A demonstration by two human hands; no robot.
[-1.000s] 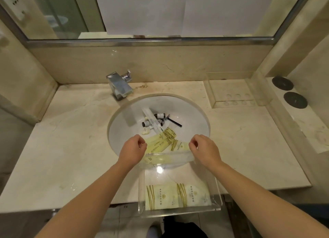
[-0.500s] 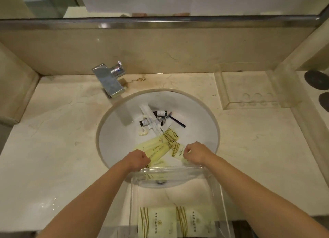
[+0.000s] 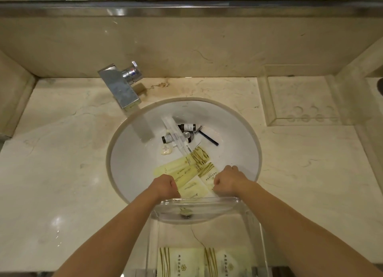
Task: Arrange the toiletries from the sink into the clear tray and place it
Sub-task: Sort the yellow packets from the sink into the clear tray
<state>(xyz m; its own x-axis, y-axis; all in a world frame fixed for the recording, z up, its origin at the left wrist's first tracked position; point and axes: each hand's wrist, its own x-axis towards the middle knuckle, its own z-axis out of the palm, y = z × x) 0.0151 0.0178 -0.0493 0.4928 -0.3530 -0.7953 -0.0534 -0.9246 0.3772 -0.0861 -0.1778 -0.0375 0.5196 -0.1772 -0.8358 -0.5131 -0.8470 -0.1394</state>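
The white sink [image 3: 134, 162] holds several yellow packets [image 3: 186, 169], two small dark bottles [image 3: 187, 127], a black razor [image 3: 208, 137], a clear-wrapped toothbrush [image 3: 176, 135] and a small cream soap [image 3: 165, 150]. The clear tray [image 3: 259, 235] sits at the counter's front edge and overhangs the basin. Two cream packets [image 3: 203, 262] lie in its near end. Just beyond the tray's far rim, my left hand [image 3: 165, 185] curls down onto a yellow packet. My right hand [image 3: 228, 180] curls onto another packet beside it. The fingertips are hidden under both hands.
A chrome faucet [image 3: 120, 90] stands behind the basin on the left. A second clear tray [image 3: 300, 98] rests at the back right of the marble counter [image 3: 62, 173]. The backsplash and mirror frame close off the rear.
Both hands have moved from above the tray's far rim forward and down into the basin onto the yellow packets. The view has come closer; the tray has stayed put.
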